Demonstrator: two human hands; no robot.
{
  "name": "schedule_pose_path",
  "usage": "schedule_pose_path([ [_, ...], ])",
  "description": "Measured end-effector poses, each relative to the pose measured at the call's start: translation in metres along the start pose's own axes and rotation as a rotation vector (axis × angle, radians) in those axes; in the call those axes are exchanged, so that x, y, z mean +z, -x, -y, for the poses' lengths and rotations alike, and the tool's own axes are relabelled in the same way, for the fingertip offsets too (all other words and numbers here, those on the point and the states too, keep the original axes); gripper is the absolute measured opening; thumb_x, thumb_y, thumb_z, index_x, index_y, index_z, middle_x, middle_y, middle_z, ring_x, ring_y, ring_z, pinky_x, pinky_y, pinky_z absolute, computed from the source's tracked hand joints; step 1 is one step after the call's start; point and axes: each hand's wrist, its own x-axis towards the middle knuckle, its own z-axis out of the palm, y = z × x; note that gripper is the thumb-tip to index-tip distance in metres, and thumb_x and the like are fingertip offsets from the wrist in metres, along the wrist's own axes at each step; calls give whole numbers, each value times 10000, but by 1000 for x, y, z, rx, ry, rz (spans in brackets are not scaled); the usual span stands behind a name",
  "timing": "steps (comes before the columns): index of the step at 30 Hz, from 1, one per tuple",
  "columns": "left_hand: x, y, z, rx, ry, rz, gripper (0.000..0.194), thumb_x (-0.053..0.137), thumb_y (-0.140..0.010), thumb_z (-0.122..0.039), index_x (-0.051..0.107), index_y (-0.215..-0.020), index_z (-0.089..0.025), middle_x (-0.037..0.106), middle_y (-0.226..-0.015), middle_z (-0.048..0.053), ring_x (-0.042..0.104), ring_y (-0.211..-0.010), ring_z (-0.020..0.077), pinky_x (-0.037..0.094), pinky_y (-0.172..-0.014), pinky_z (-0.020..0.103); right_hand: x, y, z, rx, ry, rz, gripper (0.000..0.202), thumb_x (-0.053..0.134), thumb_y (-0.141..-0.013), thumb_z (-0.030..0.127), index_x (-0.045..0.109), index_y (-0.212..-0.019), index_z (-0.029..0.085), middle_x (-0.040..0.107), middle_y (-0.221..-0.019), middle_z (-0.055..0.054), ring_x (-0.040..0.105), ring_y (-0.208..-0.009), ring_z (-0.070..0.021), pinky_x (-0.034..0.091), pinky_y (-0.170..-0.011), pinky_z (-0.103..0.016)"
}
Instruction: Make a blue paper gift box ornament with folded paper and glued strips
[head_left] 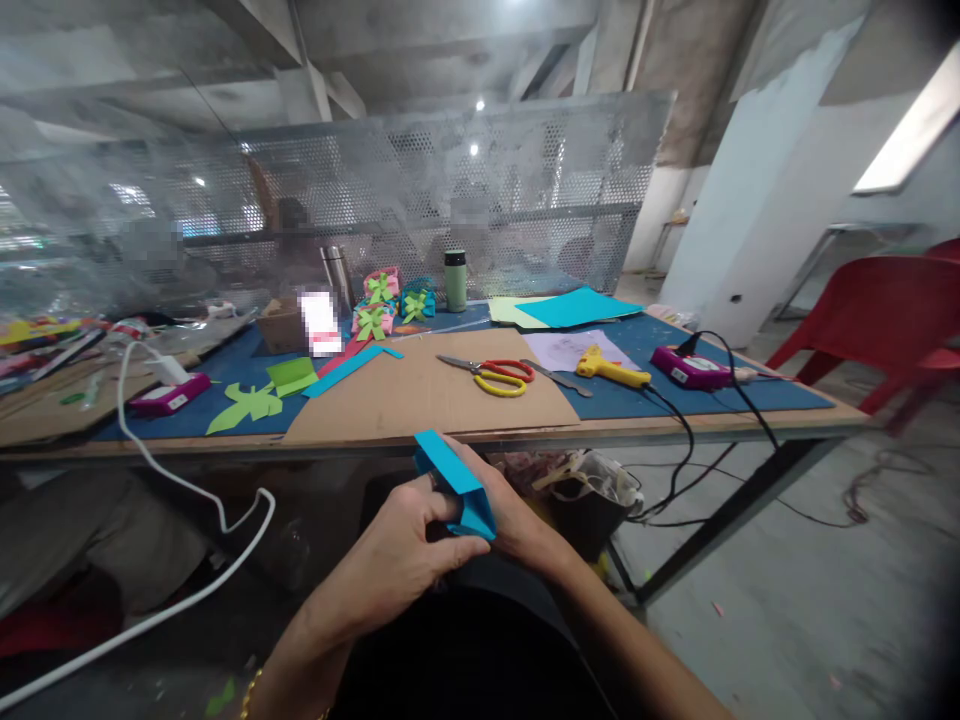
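Note:
A folded blue paper piece (pixel 455 470) is held between both hands just in front of the table edge. My left hand (pixel 409 540) grips its lower left side, with the thumb stretched along the bottom and some fingers inside the fold. Behind its right side is my right hand (pixel 510 505), closed on the paper, its fingertips partly hidden. Beyond the hands, scissors (pixel 491 372) with red and yellow handles lie on a cardboard sheet (pixel 390 400). A blue paper strip (pixel 349 370) rests at the cardboard's left.
Green paper cutouts (pixel 251 403) lie left. A yellow glue gun (pixel 611 368), a purple power strip (pixel 694 368) and blue sheets (pixel 577 307) are right. Behind stand a green bottle (pixel 455 282) and bow-topped boxes (pixel 375 320). A white cable (pixel 217 580) hangs at left.

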Motion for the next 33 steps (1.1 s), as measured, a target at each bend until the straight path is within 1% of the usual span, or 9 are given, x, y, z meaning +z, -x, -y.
schedule_pose_path([
  [5,4,-2,0,-65,4,-7,127,715,-776,-269,725,-695,-171,686,-1010,63,620,-979,230,464,-897,313,1,2,-5,94,-31,-42,592,618,-908,332,442,-1469,263,520,-1453,-106,505,-1330,-263,345,-1170,-486],
  [7,6,-5,5,-35,-18,-5,183,692,-772,-291,683,-649,-157,676,-949,70,615,-926,225,460,-845,305,0,0,-5,127,-26,-80,536,579,-934,341,467,-1454,281,525,-1455,-98,497,-1343,-269,341,-1171,-494],
  [12,8,-13,14,74,-68,-56,247,597,-801,-318,569,-613,-160,617,-813,39,556,-797,180,417,-732,276,-4,-5,-14,65,-48,-111,472,570,-930,443,550,-1379,299,669,-1197,-91,613,-1170,-299,512,-1009,-484],
  [18,9,-19,10,33,-124,-142,237,555,-803,-272,535,-591,-167,559,-709,6,516,-720,150,380,-688,262,-11,-11,-14,112,-92,-40,390,579,-910,509,666,-1197,259,687,-992,-70,648,-965,-258,546,-885,-390],
  [22,6,-21,1,55,-90,-110,296,571,-817,-291,563,-550,-163,620,-754,20,527,-746,155,394,-706,261,-17,-15,-1,38,-77,-35,395,584,-925,423,612,-1277,245,677,-1115,-70,629,-990,-233,503,-952,-381],
  [26,-2,-21,-3,16,-40,-74,368,570,-841,-341,561,-521,-160,562,-650,7,503,-675,140,371,-641,252,-32,-12,3,-24,109,56,570,625,-887,330,493,-1435,248,636,-1283,-98,607,-1142,-251,474,-1022,-389],
  [29,-10,-21,2,-25,-24,-129,397,556,-867,-404,601,-560,-156,547,-625,3,502,-636,132,356,-596,245,-56,-3,22,-16,364,68,578,640,-861,273,519,-1426,258,638,-1310,-110,632,-1146,-255,519,-983,-384],
  [31,-14,-21,6,-35,-45,-185,408,558,-876,-432,618,-584,-154,566,-634,6,510,-632,131,356,-587,243,-73,7,52,-27,471,-66,460,607,-893,240,593,-1353,261,685,-1226,-105,684,-1043,-231,569,-898,-344],
  [33,-15,-22,9,-45,-87,-227,408,562,-885,-433,616,-591,-156,567,-605,3,512,-617,130,359,-587,244,-86,22,88,-157,498,-198,356,567,-941,229,641,-1284,291,738,-1036,-70,715,-890,-190,595,-787,-283],
])
